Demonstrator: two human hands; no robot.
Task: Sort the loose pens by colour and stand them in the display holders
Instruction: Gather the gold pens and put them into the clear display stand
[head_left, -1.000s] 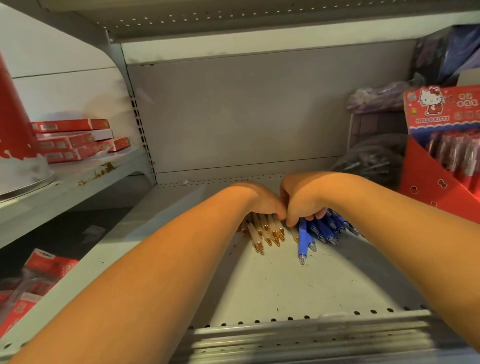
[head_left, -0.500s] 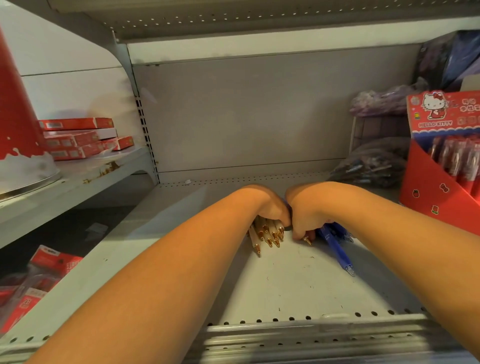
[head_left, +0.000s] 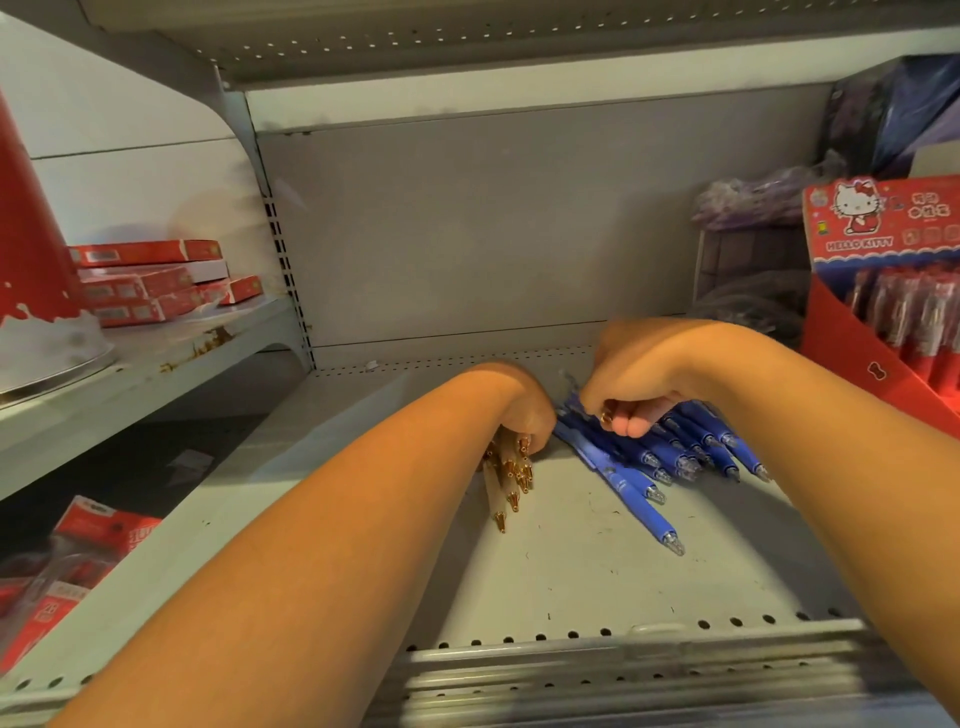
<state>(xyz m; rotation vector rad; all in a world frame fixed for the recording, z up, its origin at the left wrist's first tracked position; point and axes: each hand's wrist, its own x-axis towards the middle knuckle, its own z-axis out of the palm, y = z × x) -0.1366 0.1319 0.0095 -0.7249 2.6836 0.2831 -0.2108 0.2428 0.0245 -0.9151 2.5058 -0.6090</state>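
On the grey metal shelf (head_left: 571, 566) lie two loose groups of pens. My left hand (head_left: 524, 410) grips a bundle of cream pens with gold tips (head_left: 511, 475), whose tips point toward me. Just right of it, my right hand (head_left: 631, 387) hovers over a fan of several blue pens (head_left: 670, 457). Its curled fingers pinch one gold-tipped pen, of which only the tip shows. One blue pen (head_left: 631, 499) lies apart, nearer to me. A red Hello Kitty display holder (head_left: 852, 332) with red pens in it stands at the right.
Dark plastic bags of stock (head_left: 753, 306) sit at the back right behind the holder. On the shelf to the left are flat red boxes (head_left: 145, 283) and a red-and-white cone (head_left: 31, 291). More red packs (head_left: 67, 566) lie lower left. An upper shelf overhangs.
My right hand has lifted up and to the right off the blue pens, uncovering the whole fan, and carries a gold-tipped pen. My left hand keeps its bundle in place.
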